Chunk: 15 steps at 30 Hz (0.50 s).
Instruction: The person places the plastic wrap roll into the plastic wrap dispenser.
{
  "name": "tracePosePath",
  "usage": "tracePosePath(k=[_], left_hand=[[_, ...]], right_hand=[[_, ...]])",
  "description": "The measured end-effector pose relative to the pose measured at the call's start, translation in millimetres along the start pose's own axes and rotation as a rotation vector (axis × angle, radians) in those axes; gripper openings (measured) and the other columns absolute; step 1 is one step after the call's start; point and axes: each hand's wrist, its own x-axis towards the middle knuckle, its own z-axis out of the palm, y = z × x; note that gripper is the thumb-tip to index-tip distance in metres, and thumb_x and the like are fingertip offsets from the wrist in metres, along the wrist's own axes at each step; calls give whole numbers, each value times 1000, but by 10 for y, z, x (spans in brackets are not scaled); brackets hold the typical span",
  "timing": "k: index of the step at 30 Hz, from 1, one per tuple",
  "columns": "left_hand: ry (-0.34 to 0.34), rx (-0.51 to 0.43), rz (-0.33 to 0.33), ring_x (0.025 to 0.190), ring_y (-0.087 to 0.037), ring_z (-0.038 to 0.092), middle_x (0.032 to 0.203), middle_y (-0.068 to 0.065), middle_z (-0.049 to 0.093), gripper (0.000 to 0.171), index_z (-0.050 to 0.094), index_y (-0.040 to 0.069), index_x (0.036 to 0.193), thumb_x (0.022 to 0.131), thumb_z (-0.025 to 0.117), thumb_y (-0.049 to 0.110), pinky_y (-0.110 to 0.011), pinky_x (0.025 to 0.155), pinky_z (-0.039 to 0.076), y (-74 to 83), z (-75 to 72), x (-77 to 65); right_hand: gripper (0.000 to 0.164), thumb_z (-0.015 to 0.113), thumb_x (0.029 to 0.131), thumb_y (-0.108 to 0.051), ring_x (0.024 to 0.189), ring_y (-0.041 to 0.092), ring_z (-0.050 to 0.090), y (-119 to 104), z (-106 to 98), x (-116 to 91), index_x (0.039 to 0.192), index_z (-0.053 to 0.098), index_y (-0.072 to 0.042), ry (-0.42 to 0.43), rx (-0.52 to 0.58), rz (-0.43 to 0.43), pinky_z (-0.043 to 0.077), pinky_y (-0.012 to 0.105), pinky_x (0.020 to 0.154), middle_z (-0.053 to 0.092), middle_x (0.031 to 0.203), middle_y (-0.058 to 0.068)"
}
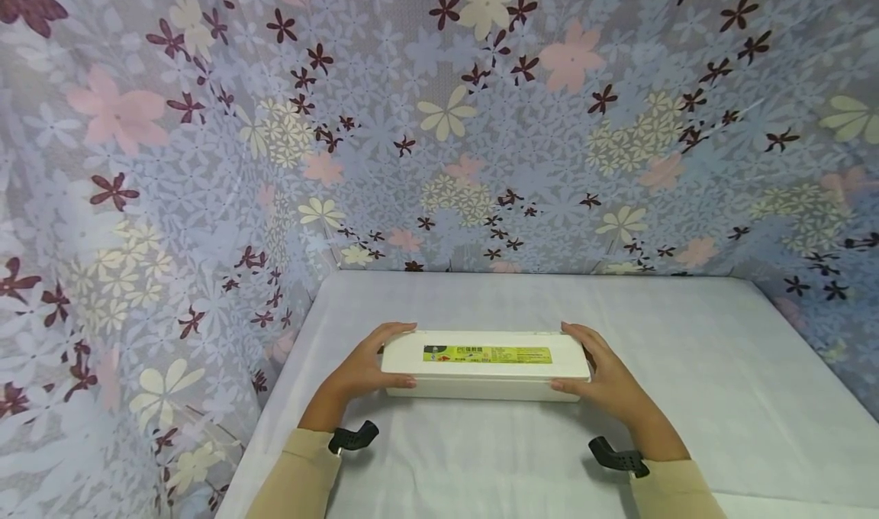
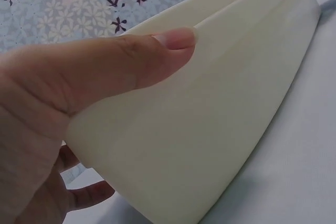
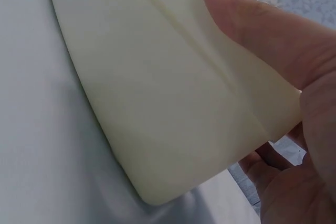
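Observation:
A long white cling film box (image 1: 481,388) lies crosswise in the head view, a yellow-green label (image 1: 487,354) along its top. At its left end my left hand (image 1: 367,362) grips it, thumb on the front side and fingers round the far side. The right end is held the same way by my right hand (image 1: 607,374). Close up in the left wrist view, the left thumb presses the box's plain front wall (image 2: 194,129). A lid seam runs along the box (image 3: 157,93) in the right wrist view, below the right thumb. Whatever is inside stays hidden.
A white cloth (image 1: 481,458) covers the table under the box. Flower-patterned curtains (image 1: 384,122) hang behind the table and along its left side. Each wrist carries a black strap mount (image 1: 353,436), near the beige sleeves (image 1: 295,477).

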Motion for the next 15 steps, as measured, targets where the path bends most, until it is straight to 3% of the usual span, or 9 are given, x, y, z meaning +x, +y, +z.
tracePosePath(k=[6,11,15], left_hand=[[-29,12,-21,143,-26,41,157,2,42,101,49,30,159,73,100,38,-62,117,31,-7,-21,-4],[20,-12,-2,146,-28,36,163,-2,35,107,45,25,162,71,101,39,-62,117,31,-44,17,-19],[57,-9,45,150,-27,31,165,-4,33,109,43,30,162,70,101,39,-61,117,31,-69,44,-35]], right_hand=[[107,98,77,-23,146,41,34,7,29,7,164,36,-9,13,17,15,27,7,109,30,163,17],[111,99,75,-22,144,41,37,-10,40,-1,164,34,-9,35,32,10,30,7,107,30,164,18],[113,100,73,-19,140,40,41,-20,39,-14,165,33,-11,40,54,19,34,8,105,30,165,17]])
